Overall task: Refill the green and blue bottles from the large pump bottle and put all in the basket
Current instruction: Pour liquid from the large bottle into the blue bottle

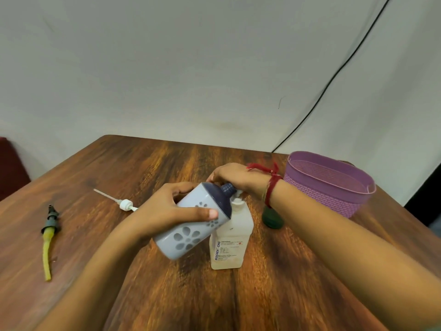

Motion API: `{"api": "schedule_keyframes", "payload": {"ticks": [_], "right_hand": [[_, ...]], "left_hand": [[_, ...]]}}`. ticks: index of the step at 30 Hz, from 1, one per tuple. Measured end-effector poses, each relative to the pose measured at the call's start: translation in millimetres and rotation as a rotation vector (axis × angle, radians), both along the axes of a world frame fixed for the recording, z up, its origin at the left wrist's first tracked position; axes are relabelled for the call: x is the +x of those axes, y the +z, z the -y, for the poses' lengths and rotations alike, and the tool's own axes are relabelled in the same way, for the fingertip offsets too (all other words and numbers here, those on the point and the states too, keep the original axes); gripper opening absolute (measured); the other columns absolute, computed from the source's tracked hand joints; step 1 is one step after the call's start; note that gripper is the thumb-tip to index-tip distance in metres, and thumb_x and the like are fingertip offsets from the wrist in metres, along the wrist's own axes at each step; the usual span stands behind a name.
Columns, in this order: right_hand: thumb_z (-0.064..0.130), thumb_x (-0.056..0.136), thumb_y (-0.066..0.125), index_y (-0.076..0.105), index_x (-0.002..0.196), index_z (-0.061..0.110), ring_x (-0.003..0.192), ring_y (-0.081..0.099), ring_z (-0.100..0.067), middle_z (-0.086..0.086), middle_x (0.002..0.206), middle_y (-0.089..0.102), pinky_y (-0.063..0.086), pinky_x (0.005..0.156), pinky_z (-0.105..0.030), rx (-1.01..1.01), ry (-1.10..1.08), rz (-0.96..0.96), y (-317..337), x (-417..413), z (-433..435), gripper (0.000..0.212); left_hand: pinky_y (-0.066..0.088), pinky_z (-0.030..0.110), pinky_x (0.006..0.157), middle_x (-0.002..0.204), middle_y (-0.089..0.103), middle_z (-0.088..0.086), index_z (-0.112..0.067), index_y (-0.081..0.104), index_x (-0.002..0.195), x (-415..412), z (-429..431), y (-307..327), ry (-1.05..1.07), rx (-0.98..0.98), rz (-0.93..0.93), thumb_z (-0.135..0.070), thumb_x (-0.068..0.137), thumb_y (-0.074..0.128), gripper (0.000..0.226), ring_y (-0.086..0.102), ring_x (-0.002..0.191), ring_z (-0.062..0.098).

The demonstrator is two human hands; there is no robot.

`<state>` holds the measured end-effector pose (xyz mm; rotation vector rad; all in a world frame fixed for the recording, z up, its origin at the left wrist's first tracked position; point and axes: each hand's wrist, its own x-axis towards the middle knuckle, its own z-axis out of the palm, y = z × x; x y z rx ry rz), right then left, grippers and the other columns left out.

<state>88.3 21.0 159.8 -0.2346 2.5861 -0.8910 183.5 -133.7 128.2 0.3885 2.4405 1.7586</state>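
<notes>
Forearms fill the bottom of my view, both reaching in toward the middle of the table (143, 163). My left hand (167, 211) is wrapped round the blue bottle (191, 235), thumb across its front and fingers behind. It holds the bottle tipped so the open dark neck points up and away from the palm, toward the spout of the large pump bottle (229, 244). I judge that tilt is there to catch what the spout gives out.

The pump bottle stands upright just beyond and below the held bottle, touching or nearly touching it. My right hand (231, 177) lies over the pump head, fingers bent down around it. Whether it presses or grips I cannot tell, because the hand covers the head.

The green bottle (272, 219) sits on the table just under my right wrist, only its lower part showing, so its fill and cap are unknown. The basket (322, 194) waits farther out past that wrist, its inside mostly out of sight.

Well to the outside of my left hand lie a white pump (125, 204) and a dark pump (50, 225) with a yellowish tube, probably the small bottles' tops set aside.
</notes>
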Motion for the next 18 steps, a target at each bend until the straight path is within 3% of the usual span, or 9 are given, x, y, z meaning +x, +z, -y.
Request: {"api": "schedule_keyframes", "payload": {"ticks": [3,8,10,12,14,16,18], "right_hand": [[0.026,0.097,0.042,0.063,0.109,0.014,0.071,0.057,-0.02,-0.008,0.093,0.061,0.047,0.056,-0.026,0.092,0.021,-0.046,8,-4,0,0.028],[0.011,0.095,0.04,0.064,0.073,0.025,0.089,0.059,-0.025,-0.005,0.101,0.062,0.054,0.075,-0.037,-0.019,0.003,-0.044,-9,-7,6,0.035],[0.012,0.094,0.041,0.066,0.079,0.018,0.085,0.059,-0.024,-0.007,0.103,0.063,0.054,0.074,-0.036,-0.001,0.012,-0.037,-10,-8,6,0.03],[0.021,0.097,0.04,0.065,0.101,0.01,0.076,0.057,-0.021,-0.009,0.096,0.061,0.05,0.064,-0.03,0.047,0.019,-0.028,-2,-4,5,0.027],[0.023,0.1,0.038,0.06,0.116,0.005,0.08,0.056,-0.022,-0.013,0.099,0.061,0.05,0.067,-0.029,0.064,0.012,-0.045,6,-3,5,0.033],[0.021,0.098,0.039,0.062,0.113,0.007,0.083,0.056,-0.024,-0.014,0.102,0.063,0.051,0.07,-0.032,0.051,0.031,-0.045,4,-3,4,0.032],[0.017,0.095,0.041,0.067,0.094,0.015,0.081,0.055,-0.024,-0.009,0.098,0.063,0.048,0.067,-0.033,0.02,0.03,-0.034,-2,0,3,0.026]], "left_hand": [[0.056,0.025,0.056,0.082,0.074,0.008,-0.018,0.066,0.102,-1,0,5,-0.005,-0.004,-0.017,-0.053,0.046,0.075,0.067,0.072,0.067,0.024],[0.055,0.023,0.054,0.083,0.075,0.008,-0.019,0.066,0.1,-1,2,-2,-0.017,0.013,0.006,-0.05,0.048,0.077,0.062,0.072,0.068,0.024],[0.055,0.023,0.054,0.082,0.075,0.008,-0.019,0.066,0.099,0,1,-3,-0.015,0.021,0.018,-0.05,0.048,0.077,0.061,0.072,0.067,0.023],[0.056,0.024,0.055,0.082,0.075,0.008,-0.018,0.066,0.099,-1,1,0,-0.001,0.017,0.008,-0.051,0.047,0.077,0.062,0.072,0.067,0.024],[0.057,0.026,0.056,0.082,0.075,0.007,-0.018,0.066,0.1,-3,2,2,0.015,-0.003,-0.016,-0.053,0.046,0.076,0.066,0.072,0.067,0.023],[0.056,0.024,0.056,0.082,0.074,0.006,-0.018,0.066,0.101,-2,3,2,0.008,-0.022,-0.03,-0.055,0.045,0.075,0.067,0.072,0.067,0.022],[0.055,0.022,0.054,0.08,0.074,0.006,-0.019,0.067,0.099,-1,3,0,-0.007,-0.018,-0.021,-0.054,0.045,0.075,0.065,0.072,0.065,0.021]]}}
